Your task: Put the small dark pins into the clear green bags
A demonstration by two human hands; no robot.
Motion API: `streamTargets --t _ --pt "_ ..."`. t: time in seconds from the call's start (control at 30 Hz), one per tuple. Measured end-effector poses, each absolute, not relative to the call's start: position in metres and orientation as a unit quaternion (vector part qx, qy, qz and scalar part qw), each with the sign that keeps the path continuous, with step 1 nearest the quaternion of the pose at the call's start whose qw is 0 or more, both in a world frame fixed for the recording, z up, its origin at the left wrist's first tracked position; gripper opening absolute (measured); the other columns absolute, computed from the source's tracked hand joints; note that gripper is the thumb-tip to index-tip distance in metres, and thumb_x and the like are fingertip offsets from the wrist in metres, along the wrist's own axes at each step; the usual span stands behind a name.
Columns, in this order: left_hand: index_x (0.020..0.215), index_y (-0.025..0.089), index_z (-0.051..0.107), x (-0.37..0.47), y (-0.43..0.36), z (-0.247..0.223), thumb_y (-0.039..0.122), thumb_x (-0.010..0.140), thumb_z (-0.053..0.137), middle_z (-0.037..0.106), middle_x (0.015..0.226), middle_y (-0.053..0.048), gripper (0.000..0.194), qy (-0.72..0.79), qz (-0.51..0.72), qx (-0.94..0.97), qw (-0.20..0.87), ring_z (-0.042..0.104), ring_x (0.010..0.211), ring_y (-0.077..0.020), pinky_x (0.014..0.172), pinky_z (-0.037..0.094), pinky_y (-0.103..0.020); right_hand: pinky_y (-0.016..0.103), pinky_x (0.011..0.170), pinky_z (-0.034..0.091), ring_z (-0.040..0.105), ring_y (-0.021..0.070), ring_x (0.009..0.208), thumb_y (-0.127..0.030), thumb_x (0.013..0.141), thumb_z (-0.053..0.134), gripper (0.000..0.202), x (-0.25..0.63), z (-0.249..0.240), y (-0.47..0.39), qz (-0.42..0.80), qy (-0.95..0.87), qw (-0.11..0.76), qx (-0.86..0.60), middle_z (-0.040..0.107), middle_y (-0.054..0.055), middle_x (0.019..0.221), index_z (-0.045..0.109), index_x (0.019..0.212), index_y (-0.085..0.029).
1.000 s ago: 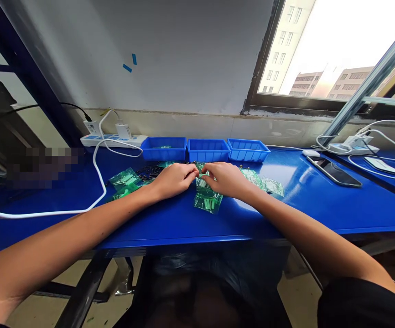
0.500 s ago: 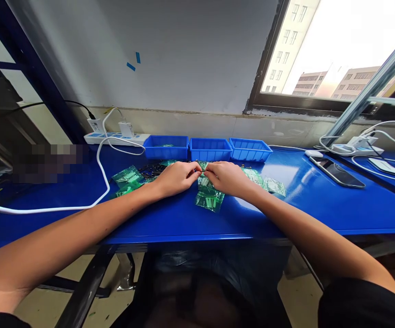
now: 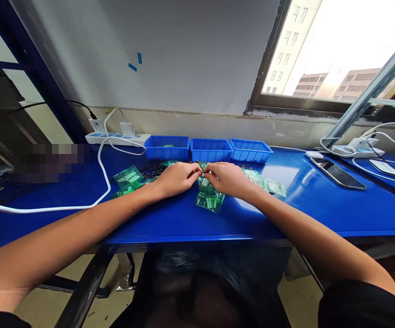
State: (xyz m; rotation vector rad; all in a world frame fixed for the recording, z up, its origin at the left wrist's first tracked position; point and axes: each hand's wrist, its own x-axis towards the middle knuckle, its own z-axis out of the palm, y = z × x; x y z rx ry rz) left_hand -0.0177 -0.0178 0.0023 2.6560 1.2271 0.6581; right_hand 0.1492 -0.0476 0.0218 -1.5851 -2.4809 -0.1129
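Observation:
My left hand (image 3: 181,177) and my right hand (image 3: 226,176) meet at the middle of the blue table (image 3: 170,218), fingertips pinched close together. Between them is a small, thin dark piece (image 3: 203,171), gripped from both sides; its kind is too small to make out. Below the fingers lie green plastic bags (image 3: 210,200) with pale strips inside. More green bags (image 3: 128,176) lie left of my left hand, beside a heap of small black parts (image 3: 151,169). Past my right hand are further clear green bags (image 3: 274,187). My fingers partly hide the bags beneath.
Three blue bins (image 3: 211,149) line the wall behind my hands. A white power strip (image 3: 117,138) stands at the back left, its white cable (image 3: 100,166) looping across the table. On the right lie a phone (image 3: 337,172) and another power strip with chargers (image 3: 358,148).
The view has shifted very slightly. Both hands stay in nearly the same place, fingertips a touch farther apart, with the dark piece still between them.

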Motion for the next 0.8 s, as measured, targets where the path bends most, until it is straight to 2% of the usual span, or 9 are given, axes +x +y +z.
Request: streamTargets --t 0.3,0.57,0.7,0.8 --pt "0.091 0.016 0.063 -0.0185 -0.0177 0.0023 0.027 0.087 0.038 0.066 0.073 -0.003 0.028 0.415 0.213 0.881 0.083 0.059 0.064 -0.0160 0.059 0.037 -0.024 0.025 0.057 0.032 0.062 0.0182 0.082 -0.030 0.089 0.045 0.024 0.1513 0.0175 -0.0448 -0.044 -0.827 0.128 -0.546 0.069 0.004 0.090 0.057 0.107 -0.019" --pt "0.088 0.016 0.063 -0.0179 -0.0166 0.0006 0.027 0.085 0.040 0.064 0.068 -0.002 0.027 0.406 0.220 0.883 0.087 0.056 0.059 -0.0145 0.056 0.035 -0.023 0.024 0.054 0.025 0.058 0.0154 0.074 -0.030 0.088 0.045 0.019 0.1508 0.0196 -0.0465 -0.044 -0.820 0.137 -0.553 0.068 0.003 0.085 0.060 0.094 -0.020" --pt "0.089 0.016 0.064 -0.0181 -0.0161 -0.0002 0.029 0.084 0.042 0.064 0.066 -0.002 0.026 0.402 0.224 0.884 0.084 0.055 0.056 -0.0143 0.054 0.033 -0.023 0.025 0.053 0.022 0.057 0.0142 0.069 -0.030 0.091 0.039 0.027 0.1496 0.0207 -0.0470 -0.048 -0.823 0.119 -0.553 0.067 0.003 0.081 0.061 0.082 -0.019" --pt "0.089 0.016 0.064 -0.0185 -0.0157 -0.0003 0.028 0.085 0.040 0.066 0.070 -0.003 0.027 0.397 0.225 0.886 0.082 0.057 0.060 -0.0150 0.055 0.035 -0.024 0.025 0.053 0.023 0.058 0.0149 0.071 -0.033 0.090 0.041 0.024 0.1505 0.0203 -0.0469 -0.041 -0.825 0.130 -0.548 0.067 0.003 0.081 0.060 0.090 -0.019"
